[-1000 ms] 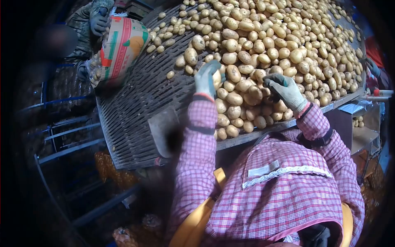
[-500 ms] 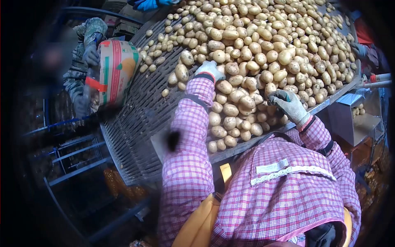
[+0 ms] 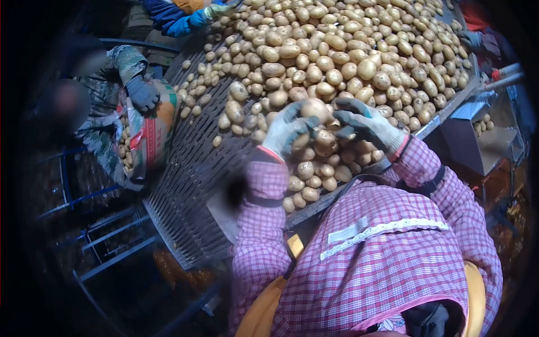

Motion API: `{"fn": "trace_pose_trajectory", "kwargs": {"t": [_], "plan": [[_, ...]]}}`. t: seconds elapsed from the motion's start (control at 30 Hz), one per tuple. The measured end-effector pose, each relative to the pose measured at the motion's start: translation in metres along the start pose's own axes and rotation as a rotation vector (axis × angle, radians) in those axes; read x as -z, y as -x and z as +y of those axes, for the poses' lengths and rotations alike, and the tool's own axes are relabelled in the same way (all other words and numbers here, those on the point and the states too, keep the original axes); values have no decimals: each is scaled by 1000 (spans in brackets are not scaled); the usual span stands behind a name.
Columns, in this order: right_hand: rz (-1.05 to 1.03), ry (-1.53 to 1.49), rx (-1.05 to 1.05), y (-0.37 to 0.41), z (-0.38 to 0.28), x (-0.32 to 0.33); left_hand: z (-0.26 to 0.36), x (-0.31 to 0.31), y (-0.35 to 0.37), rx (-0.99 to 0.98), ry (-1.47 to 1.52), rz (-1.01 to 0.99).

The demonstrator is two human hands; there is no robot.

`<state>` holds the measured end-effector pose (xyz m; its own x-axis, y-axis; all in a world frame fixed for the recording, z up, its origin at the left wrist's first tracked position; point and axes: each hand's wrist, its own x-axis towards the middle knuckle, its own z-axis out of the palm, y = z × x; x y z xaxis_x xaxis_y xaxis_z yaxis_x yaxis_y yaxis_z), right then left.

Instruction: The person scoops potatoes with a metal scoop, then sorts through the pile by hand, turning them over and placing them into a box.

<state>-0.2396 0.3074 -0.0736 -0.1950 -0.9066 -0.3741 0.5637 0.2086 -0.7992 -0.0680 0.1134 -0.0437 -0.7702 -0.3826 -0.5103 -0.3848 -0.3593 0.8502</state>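
My left hand (image 3: 286,130), in a white and grey-green work glove, curls its fingers round a pale potato (image 3: 315,111) above the front of the heap. Close to that potato's right side is my right hand (image 3: 370,123), gloved alike. Its fingers are bent and apart, with no potato visible in its grasp. Below and between the hands lie more potatoes (image 3: 305,169) of mixed sizes, some partly hidden by the gloves.
A slatted sorting table (image 3: 193,194) slopes to the left. At left, a person's gloved hand (image 3: 143,93) rests on a printed sack (image 3: 151,132) holding potatoes. Another person's blue sleeve (image 3: 188,23) shows at the top. A cardboard box (image 3: 494,149) stands at right.
My left hand has moved right and nearer me, and now has a potato. My right hand has shifted slightly left and up. The person at left has tilted the sack; another's glove reaches in above.
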Motion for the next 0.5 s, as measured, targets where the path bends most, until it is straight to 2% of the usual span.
{"fn": "trace_pose_trajectory", "kwargs": {"t": [0.07, 0.1, 0.13, 0.2, 0.23, 0.27, 0.33, 0.37, 0.4, 0.43, 0.47, 0.5], "plan": [[-18, -51, 24, -10, 9, -3, -20, -26, -7, -151, -268, -81], [-91, 219, 270, -27, 37, 21, -7, -43, -1, -125, -273, -114], [26, -431, -107, -16, 18, 14, -10, -45, 0, -124, -270, -131], [94, -56, 162, -14, 39, 42, -17, -38, -2, -356, -82, -51], [22, 111, 122, -9, 39, 56, -14, -33, -7, -438, -252, -29], [-6, 126, 79, -1, 46, 64, -17, -39, -12, -79, 335, 145], [-45, 622, 576, 20, 34, 53, -28, -57, -16, -288, 26, 104], [19, 646, 567, 30, 29, 45, -32, -81, -24, -331, 60, 149], [22, 360, 373, 37, 26, 34, -36, -108, -29, -370, 98, 195], [23, 58, 199, 40, 25, 27, -32, -134, -26, -452, -115, 184], [10, -256, 45, 45, 26, 34, -17, -170, -13, -291, 83, 63], [0, 258, 341, 26, 82, 78, -31, -177, -27, -384, -77, 14]]}}
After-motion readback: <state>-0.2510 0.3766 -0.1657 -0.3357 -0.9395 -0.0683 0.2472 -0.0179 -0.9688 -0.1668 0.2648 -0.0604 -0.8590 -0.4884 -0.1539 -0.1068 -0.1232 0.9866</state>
